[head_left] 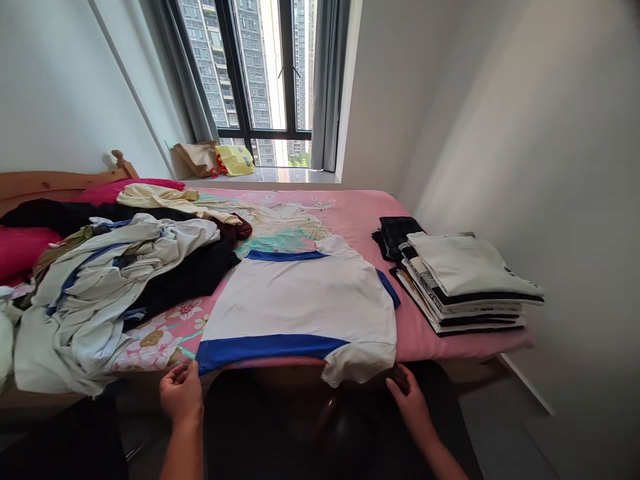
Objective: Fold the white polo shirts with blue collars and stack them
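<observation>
A white T-shirt (pixel 300 300) with blue side panels lies spread sideways on the bed, its near edge hanging slightly over the bedside. My left hand (pixel 183 392) pinches the blue corner at the shirt's near left. Close to the shirt's near right corner is my right hand (pixel 411 397), its thumb and curled fingers apart, with the fingertips at the cloth's edge. Whether they touch the fabric is hard to tell. One short sleeve droops at the near side, and a blue patch shows at the far right edge.
Rumpled clothes (pixel 125 280) are heaped on the left of the pink bed sheet (pixel 360 207). Folded clothes (pixel 470 287) form a stack at the right, beside a dark folded garment (pixel 395 237). Bags (pixel 235 160) sit on the windowsill. A dark chair (pixel 330 427) stands before me.
</observation>
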Action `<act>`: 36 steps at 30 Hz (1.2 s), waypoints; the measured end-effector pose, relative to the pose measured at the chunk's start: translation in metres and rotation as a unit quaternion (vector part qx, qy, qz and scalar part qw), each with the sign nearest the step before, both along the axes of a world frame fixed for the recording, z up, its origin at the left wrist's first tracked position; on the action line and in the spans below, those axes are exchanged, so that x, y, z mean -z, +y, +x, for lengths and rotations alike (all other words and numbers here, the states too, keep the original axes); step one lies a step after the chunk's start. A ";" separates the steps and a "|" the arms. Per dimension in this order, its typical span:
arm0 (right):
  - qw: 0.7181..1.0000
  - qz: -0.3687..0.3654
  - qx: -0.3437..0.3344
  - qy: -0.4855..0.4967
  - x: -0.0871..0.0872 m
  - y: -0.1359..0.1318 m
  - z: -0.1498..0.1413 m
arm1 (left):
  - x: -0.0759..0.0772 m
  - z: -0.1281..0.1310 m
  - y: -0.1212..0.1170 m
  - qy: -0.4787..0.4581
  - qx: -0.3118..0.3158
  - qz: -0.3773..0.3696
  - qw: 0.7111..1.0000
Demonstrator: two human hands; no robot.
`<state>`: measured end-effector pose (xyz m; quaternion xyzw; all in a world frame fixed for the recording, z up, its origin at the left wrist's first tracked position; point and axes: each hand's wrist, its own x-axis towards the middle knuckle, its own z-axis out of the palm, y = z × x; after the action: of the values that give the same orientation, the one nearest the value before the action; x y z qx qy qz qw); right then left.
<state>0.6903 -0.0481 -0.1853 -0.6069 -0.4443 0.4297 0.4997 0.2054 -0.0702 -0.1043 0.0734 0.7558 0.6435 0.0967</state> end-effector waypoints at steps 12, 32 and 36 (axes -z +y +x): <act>0.981 -0.060 -0.062 0.174 -0.025 0.012 -0.026 | 0.026 0.222 0.020 -0.106 0.565 -0.077 0.815; 0.938 -0.174 -0.184 0.236 -0.041 -0.026 -0.017 | 0.056 0.252 -0.013 -0.336 0.547 -0.004 0.767; 0.934 -0.173 -0.193 0.248 -0.052 -0.032 -0.014 | 0.050 0.254 -0.010 -0.353 0.514 -0.011 0.782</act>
<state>0.6767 -0.0798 -0.1337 -0.4608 -0.3335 0.7246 0.3891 0.4599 -0.0804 -0.1541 0.2180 0.5260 0.4713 0.6736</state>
